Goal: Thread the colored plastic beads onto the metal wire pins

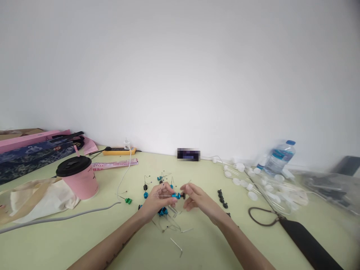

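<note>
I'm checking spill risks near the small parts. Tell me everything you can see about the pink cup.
The pink cup stands upright on the pale green table, left of both hands and clear of them. It looks like a paper takeaway cup, tapering toward its base, closed with a black plastic lid. A faint print marks its side, too small to read. A cream cloth bag lies against its left side.

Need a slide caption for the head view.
Left hand and right hand hold a small blue metal piece on thin wire above a pale green table.

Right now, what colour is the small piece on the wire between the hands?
Blue, with a black end: the small piece shows best in the head view.
</note>
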A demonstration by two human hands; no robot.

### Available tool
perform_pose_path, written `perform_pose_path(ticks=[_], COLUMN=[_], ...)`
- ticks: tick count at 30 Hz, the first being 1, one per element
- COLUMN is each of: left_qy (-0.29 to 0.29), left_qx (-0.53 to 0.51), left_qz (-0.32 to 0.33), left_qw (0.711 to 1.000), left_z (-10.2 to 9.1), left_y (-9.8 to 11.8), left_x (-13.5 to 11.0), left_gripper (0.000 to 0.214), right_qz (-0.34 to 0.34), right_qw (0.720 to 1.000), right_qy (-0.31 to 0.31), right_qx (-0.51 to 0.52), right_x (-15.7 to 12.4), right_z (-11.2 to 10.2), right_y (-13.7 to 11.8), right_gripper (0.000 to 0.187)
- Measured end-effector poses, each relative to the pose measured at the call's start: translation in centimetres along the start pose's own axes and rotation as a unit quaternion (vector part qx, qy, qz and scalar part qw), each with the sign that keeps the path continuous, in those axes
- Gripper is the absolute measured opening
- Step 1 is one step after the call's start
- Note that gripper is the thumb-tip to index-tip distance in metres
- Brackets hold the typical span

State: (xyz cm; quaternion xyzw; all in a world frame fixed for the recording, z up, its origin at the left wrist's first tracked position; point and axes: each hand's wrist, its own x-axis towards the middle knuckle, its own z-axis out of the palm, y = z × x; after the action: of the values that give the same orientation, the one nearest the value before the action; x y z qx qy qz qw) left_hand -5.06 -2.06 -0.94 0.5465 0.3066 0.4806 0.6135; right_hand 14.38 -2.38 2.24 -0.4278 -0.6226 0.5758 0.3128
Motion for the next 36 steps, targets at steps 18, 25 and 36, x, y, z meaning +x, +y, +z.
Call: perform_pose_path(ticks=[18, 25, 36], left_qy=[0.06, 0.036, 0.095], left_qx=[-0.141, -0.003, -0.095], left_qz=[-0.091, -0.028, -0.101], left_qw=[0.984, 0.999, 0.986], left_z=[0.7, 0.7, -1.4], left_y=[0.2, 0.7, 0.9], left_x=[0.1, 0.0, 1.0], left_gripper=[0.022, 0.027, 0.018], right_qz=[-0.219, -0.045, -0.256], right_qw=[0.937, 0.999, 0.877], right_qy=[0.113, -0.013, 0.169], right_qx=[-0.246, -0.026, -0.369], right_x=[0.5, 0.8, -0.1], right_z=[1.9, 1.8, 1.2], right_y=[1.4, 0.9, 1.0], right_gripper=[0.036, 0.039, 0.021])
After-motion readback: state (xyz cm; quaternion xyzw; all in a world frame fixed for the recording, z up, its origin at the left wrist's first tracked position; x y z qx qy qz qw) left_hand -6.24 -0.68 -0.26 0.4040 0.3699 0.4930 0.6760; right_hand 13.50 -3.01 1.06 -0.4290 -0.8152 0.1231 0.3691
